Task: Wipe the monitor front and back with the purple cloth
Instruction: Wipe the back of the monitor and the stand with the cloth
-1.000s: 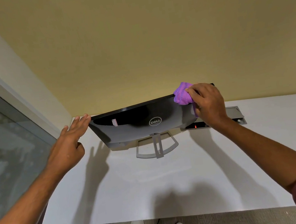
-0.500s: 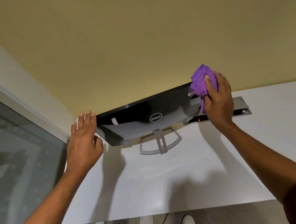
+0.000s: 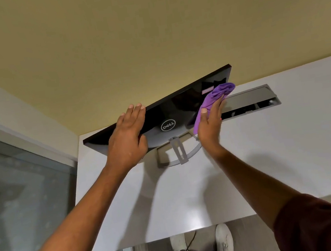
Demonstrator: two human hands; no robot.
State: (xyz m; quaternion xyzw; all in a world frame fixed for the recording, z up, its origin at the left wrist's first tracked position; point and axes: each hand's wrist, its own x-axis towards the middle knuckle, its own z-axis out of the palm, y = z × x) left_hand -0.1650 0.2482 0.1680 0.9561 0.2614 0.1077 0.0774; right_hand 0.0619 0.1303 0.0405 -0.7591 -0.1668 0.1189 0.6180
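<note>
White laminate desk (image 3: 292, 149) fills the middle of the frame, butted against a mustard-yellow wall (image 3: 146, 31) that takes up the whole upper half. A frosted glass panel (image 3: 21, 200) in a pale frame runs down the left edge. The monitor (image 3: 179, 106) stands at centre frame on the desk's far side, glossy black back toward the camera, tilted so its top edge rises toward the upper right. A silver logo (image 3: 168, 125) sits at mid-back and a small sticker (image 3: 206, 90) near the upper right corner. Its grey stand (image 3: 177, 151) rests on the desk directly below. The left hand (image 3: 128, 139) lies flat on the back, left of the logo, fingers straight and together, tips at the top edge. The right hand (image 3: 210, 127) is also flat, right of the logo, pressing the cloth (image 3: 216, 96) against the back. The cloth, purple and bunched, shows past the fingertips near the sticker and trails below the thumb. The two hands are apart, with the logo between them. A grey cable hatch (image 3: 251, 99), lid raised, is set into the desk at right, behind the monitor. Dark red sleeve (image 3: 317, 225) at lower right. White shoes (image 3: 223, 239) on grey floor show at bottom centre, below the desk's near edge.
</note>
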